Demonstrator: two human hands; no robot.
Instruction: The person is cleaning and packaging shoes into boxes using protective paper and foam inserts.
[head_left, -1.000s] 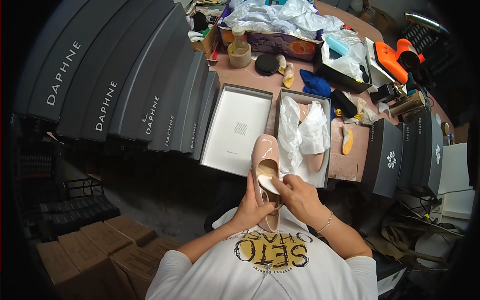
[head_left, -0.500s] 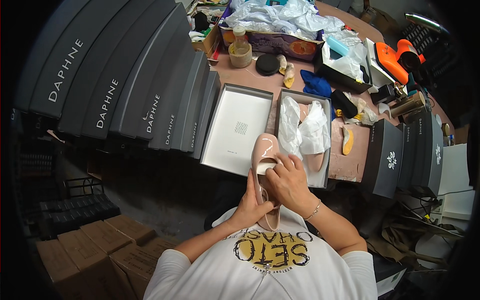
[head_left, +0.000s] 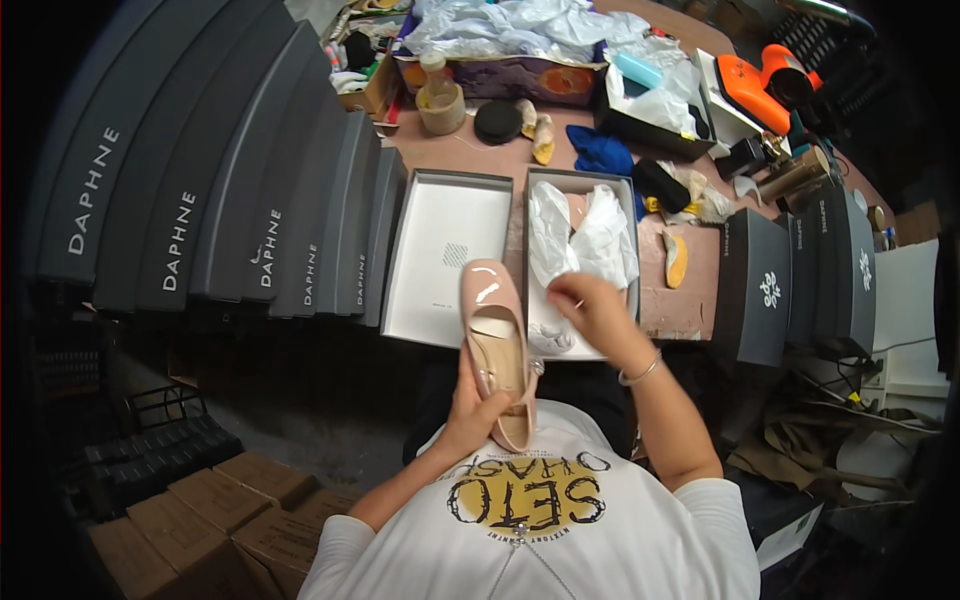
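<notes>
A glossy pink square-toed shoe (head_left: 493,345) is in my left hand (head_left: 468,410), toe pointing away from me, the thumb over its heel part and the fingers under its side. A strap with a small shiny ornament hangs at the shoe's right edge. My right hand (head_left: 597,310) hovers over the open shoe box (head_left: 618,345), fingers loosely bent, slightly blurred, with nothing visible in them. Below it, a small crumpled white wad (head_left: 552,338) lies at the box's near end. White tissue paper (head_left: 600,250) fills the box, partly covering another pink shoe (head_left: 577,208).
The white-lined box lid (head_left: 450,230) lies left of the box. Dark shoe boxes (head_left: 230,210) stand in rows at left, and more boxes (head_left: 750,285) at right. Behind are a glue jar (head_left: 440,110), a black round lid (head_left: 497,122), blue cloth (head_left: 598,150) and an orange heat gun (head_left: 750,95).
My right hand has left the shoe opening and moved right, over the box. A crumpled white wad now shows in the box. The shoe has shifted slightly left and its inside is exposed.
</notes>
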